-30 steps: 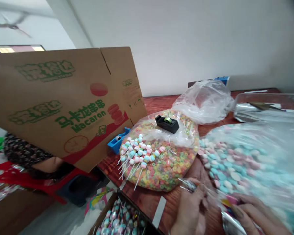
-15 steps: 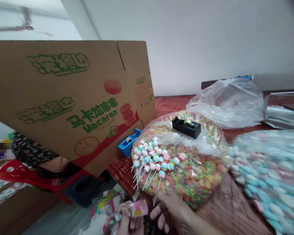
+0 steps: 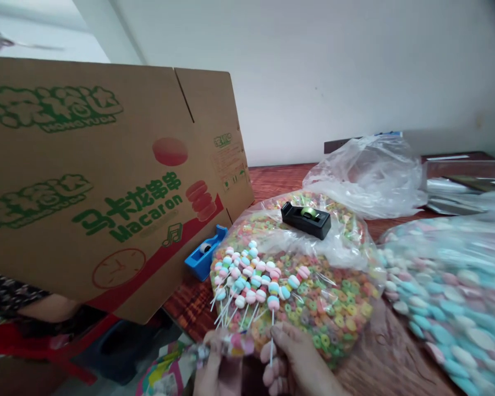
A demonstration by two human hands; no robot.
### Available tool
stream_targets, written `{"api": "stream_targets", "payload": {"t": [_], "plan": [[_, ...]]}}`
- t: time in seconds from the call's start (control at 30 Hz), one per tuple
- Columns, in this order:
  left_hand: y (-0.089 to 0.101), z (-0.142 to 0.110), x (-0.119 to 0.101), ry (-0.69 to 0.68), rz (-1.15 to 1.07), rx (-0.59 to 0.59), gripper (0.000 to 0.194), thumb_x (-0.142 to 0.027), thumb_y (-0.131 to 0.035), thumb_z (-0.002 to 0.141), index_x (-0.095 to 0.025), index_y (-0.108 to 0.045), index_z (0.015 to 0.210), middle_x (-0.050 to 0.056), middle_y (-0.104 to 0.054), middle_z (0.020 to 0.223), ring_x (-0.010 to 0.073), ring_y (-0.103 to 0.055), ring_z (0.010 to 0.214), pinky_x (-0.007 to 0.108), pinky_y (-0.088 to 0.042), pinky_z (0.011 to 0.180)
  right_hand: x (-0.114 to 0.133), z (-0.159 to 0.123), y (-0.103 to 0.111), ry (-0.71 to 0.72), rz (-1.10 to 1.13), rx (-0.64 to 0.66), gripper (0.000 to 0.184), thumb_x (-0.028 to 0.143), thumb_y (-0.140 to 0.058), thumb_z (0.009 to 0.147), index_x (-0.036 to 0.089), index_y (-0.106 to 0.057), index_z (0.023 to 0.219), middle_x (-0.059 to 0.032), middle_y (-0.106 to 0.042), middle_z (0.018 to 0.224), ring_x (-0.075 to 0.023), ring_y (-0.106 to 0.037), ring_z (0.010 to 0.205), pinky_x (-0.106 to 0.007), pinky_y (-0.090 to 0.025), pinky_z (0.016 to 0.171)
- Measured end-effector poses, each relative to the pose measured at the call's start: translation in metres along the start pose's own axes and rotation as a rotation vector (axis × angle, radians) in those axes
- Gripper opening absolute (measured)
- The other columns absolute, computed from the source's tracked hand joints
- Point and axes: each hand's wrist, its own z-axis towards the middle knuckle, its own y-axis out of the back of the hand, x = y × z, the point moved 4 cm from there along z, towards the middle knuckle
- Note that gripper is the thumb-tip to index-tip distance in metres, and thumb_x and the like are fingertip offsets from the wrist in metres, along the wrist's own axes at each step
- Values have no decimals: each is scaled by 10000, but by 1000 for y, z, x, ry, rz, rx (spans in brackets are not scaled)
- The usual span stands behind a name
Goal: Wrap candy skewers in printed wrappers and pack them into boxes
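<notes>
My left hand (image 3: 214, 366), low in the view, is closed on a small clear plastic wrapper (image 3: 240, 344) with pink and yellow print. To its right, my right hand (image 3: 299, 360) pinches the white stick of a candy skewer (image 3: 272, 319) between thumb and fingers. Pink and blue candies show at the top of that stick, against a pile of similar candy skewers (image 3: 241, 278). The pile rests on a large clear bag of colourful ring candies (image 3: 340, 308).
A black tape dispenser (image 3: 307, 221) sits on the bag; a blue one (image 3: 204, 256) stands beside it. A big cardboard box (image 3: 119, 132) fills the left. Pastel candies in a clear bag (image 3: 457, 291) lie right, near a crumpled plastic bag (image 3: 367, 176). Colourful packaging (image 3: 165, 374) is below left.
The view has shifted, so the box and table things appear further left. My right hand's fingers have come up around the skewer stick. My left hand still has the wrapper.
</notes>
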Motion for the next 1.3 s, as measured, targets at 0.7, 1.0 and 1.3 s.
{"api": "stream_targets", "payload": {"t": [0.7, 1.0, 1.3], "plan": [[-139, 102, 3, -90, 148, 156, 68, -135, -645, 797, -131, -657, 730, 10, -691, 683, 108, -640, 634, 255, -553, 683, -1, 4, 3, 216, -410, -75, 442, 682, -355, 819, 242, -369, 788, 17, -634, 575, -117, -579, 394, -194, -382, 397], [-60, 58, -60, -252, -56, -104, 210, -102, -489, 896, -158, -642, 764, -16, -680, 682, 97, -626, 586, 227, -545, 595, 59, -11, -13, 478, -983, -161, 256, 313, -486, 871, 196, -512, 644, -6, -602, 605, -155, -576, 615, -241, -354, 562], [-4, 30, -75, -288, -138, -165, 228, -134, -458, 915, -167, -670, 839, 12, -698, 804, 123, -645, 703, 242, -563, 619, 70, 38, -102, 560, -1388, -13, 155, 242, -533, 940, 160, -664, 927, -46, -683, 962, -186, -636, 905, -347, -481, 824]]}}
